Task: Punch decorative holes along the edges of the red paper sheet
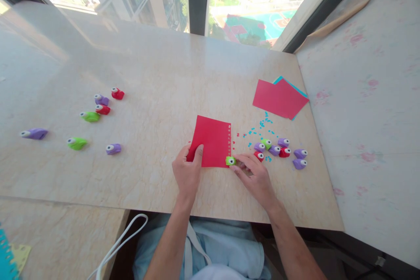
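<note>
A red sheet of paper (213, 140) lies on the stone counter, with a column of small punched holes along its right edge. My left hand (188, 166) grips the sheet's lower left side, thumb on top and fingers underneath. At the sheet's lower right corner sits a small green craft punch (230, 161) with a star mark on its white button. The fingers and thumb of my right hand (251, 175) close on the punch's right side. Just beyond that hand is a red craft punch (259, 156). Tiny red and blue paper cutouts (252, 131) lie scattered right of the sheet.
Several purple, green and red punches cluster at right, near a purple punch (299, 164). More stand at left, including a green punch (77, 143). Red and blue sheets (278, 98) lie at back right. A white cable (121, 238) hangs by the counter's front edge.
</note>
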{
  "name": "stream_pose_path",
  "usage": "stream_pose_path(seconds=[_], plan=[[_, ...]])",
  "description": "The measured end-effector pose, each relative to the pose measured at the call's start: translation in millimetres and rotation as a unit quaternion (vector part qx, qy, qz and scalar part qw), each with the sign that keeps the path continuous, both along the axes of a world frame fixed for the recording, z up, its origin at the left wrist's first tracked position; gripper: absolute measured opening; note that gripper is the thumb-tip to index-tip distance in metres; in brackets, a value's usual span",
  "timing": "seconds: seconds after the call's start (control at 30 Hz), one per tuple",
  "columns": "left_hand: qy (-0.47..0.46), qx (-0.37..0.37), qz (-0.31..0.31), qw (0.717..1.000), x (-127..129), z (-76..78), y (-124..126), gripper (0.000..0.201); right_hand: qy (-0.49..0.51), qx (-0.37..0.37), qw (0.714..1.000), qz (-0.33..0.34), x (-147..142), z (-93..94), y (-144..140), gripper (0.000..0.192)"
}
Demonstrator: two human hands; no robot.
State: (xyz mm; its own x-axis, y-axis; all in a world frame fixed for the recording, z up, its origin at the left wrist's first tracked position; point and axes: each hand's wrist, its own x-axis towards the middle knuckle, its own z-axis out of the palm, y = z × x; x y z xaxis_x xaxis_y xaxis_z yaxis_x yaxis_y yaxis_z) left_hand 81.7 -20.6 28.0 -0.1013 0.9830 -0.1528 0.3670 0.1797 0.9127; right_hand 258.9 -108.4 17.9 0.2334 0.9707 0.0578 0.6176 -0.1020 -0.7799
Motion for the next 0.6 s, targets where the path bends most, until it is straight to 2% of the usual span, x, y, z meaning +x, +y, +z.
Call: stream_pose_path(seconds=[0.6], plan=[[0.023, 0.008, -0.010, 1.000, 0.8, -0.3, -0.5, 0.029, 0.001, -0.008, 1.000, -0.005, -1.7, 3.7, 0.5, 0.025]])
